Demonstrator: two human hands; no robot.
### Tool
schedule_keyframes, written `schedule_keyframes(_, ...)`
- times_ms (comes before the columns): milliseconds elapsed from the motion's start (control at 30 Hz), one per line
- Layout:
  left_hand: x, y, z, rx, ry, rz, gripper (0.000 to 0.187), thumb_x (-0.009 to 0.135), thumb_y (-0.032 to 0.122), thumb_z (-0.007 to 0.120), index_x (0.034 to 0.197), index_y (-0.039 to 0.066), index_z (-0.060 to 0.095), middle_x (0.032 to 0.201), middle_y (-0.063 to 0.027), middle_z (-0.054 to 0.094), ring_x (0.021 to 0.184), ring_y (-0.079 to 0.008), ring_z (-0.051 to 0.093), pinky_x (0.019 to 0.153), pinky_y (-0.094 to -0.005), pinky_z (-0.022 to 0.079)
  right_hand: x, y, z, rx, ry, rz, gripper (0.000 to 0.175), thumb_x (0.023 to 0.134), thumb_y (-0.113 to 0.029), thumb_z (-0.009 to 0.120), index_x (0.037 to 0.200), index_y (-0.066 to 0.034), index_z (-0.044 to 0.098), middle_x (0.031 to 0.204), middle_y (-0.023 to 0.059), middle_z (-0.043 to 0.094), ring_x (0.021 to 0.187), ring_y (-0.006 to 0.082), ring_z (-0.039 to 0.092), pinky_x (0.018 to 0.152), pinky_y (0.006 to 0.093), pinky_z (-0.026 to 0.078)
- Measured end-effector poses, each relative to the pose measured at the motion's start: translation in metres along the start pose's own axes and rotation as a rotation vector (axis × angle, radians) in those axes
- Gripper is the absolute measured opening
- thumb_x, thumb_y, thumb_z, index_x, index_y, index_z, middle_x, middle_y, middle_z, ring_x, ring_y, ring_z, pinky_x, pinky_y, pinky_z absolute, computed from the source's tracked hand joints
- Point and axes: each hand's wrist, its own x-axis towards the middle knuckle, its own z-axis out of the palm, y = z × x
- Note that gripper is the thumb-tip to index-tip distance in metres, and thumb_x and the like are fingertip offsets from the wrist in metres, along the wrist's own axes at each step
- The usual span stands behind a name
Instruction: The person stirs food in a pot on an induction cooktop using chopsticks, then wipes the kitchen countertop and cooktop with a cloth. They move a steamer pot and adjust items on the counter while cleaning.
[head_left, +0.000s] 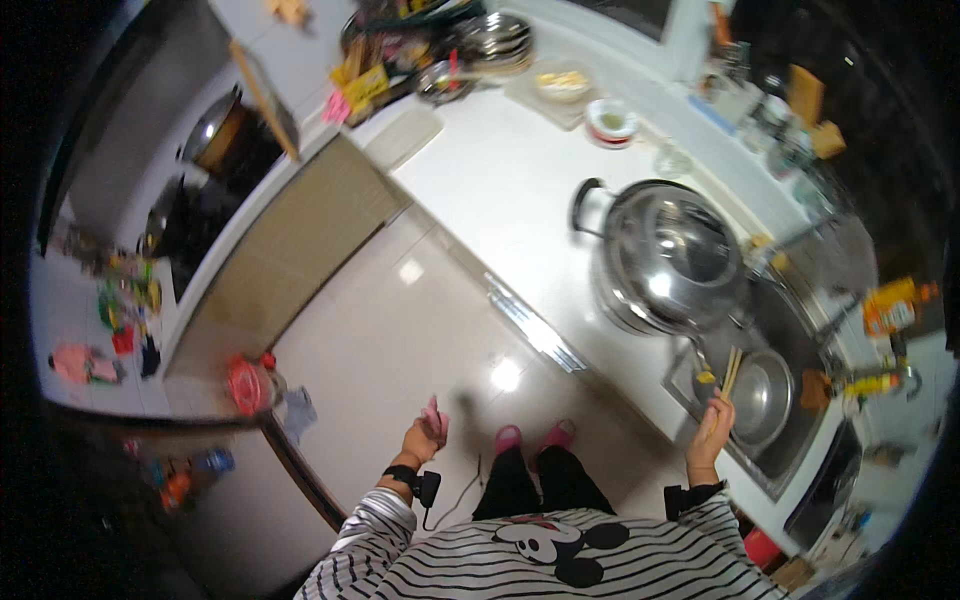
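Observation:
My right hand (712, 433) grips a pair of light wooden chopsticks (730, 373) at the sink (796, 454). The chopsticks point away from me, over the left side of a round metal basin (763, 397) in the sink. A large lidded stainless-steel steamer pot (660, 262) stands on the counter left of the sink. Over the floor, away from the counter, my left hand (426, 436) hangs with its index finger out and the other fingers loosely curled. Nothing shows in it.
A white counter (495, 195) carries a bowl of pale yellow pieces (562, 84) and a red-and-white bowl (611, 120). Across the tiled floor, a pot (217, 131) sits on the stove. A red basket (249, 386) is on the floor at left. A drawer-like metal strip (532, 322) lines the counter front.

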Motion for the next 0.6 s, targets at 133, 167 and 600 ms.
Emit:
schedule_keyframes(133, 0.032, -0.017, 0.015, 0.445, -0.394, 0.342, 0.059, 0.083, 0.046, 0.067, 0.131, 0.012, 0.055, 0.111, -0.0167, 0.07, 0.11, -0.0341, 0.064, 0.094, -0.041, 0.051, -0.03, -0.019, -0.063, 0.125, 0.09, 0.104, 0.02, 0.1, -0.008, 0.046, 0.099, 0.003, 0.062, 0.101, 0.0164, 0.059, 0.096, 0.0331, 0.056, 0.09, 0.0396, 0.044)
schedule_keyframes(167, 0.042, -0.014, 0.02, 0.557, -0.444, 0.554, 0.055, 0.078, 0.046, 0.07, 0.121, 0.012, 0.061, 0.116, -0.0142, 0.068, 0.113, -0.034, 0.062, 0.095, -0.0407, 0.051, -0.043, -0.022, -0.079, 0.131, 0.154, 0.112, 0.021, 0.1, -0.008, 0.046, 0.098, 0.0033, 0.063, 0.098, 0.0159, 0.057, 0.092, 0.032, 0.056, 0.086, 0.0387, 0.045)
schedule_keyframes(600, 0.026, 0.221, 0.066, 0.845, -0.349, 1.234, 0.049, 0.081, 0.046, 0.069, 0.121, 0.022, 0.057, 0.113, -0.0108, 0.068, 0.096, -0.0323, 0.067, 0.084, -0.0383, 0.054, -0.191, 0.064, -0.237, 0.417, 0.753, 0.618, 0.014, 0.1, -0.016, 0.055, 0.103, -0.0025, 0.055, 0.086, 0.0058, 0.064, 0.078, 0.0133, 0.059, 0.074, 0.029, 0.049)
